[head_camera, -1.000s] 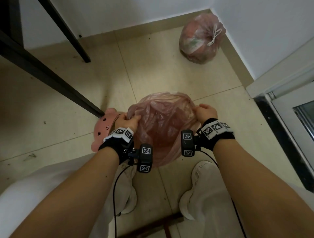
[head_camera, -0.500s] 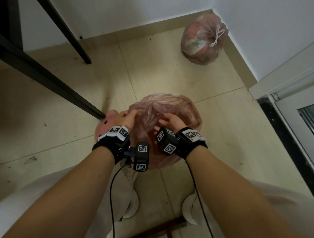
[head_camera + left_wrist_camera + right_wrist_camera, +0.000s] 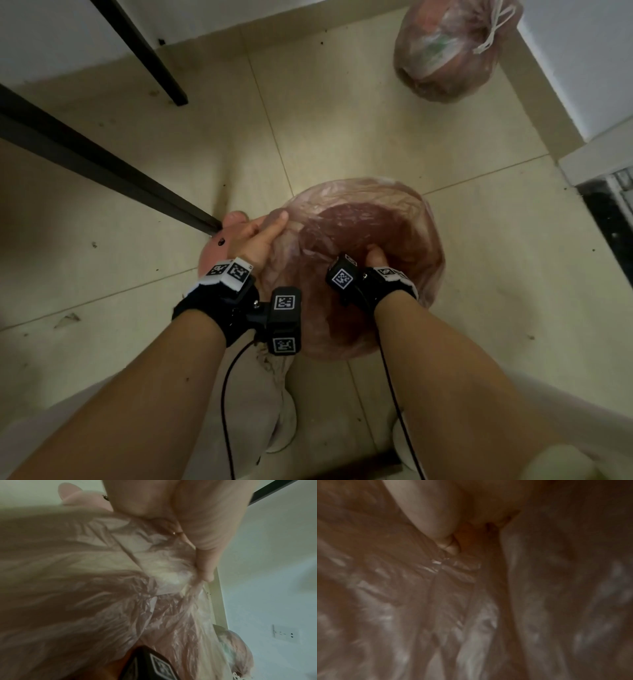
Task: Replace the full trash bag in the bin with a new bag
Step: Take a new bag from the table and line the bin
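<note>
On the floor in front of me stands the pink bin (image 3: pixel 219 246), lined with the new bag (image 3: pixel 394 205), whose open mouth faces up. The full trash bag (image 3: pixel 445 51) lies tied in the corner, well apart. My left hand (image 3: pixel 257 240) pinches the film at the left rim. My right hand (image 3: pixel 375 257) reaches inside the new bag; I cannot tell how its fingers lie.
</note>
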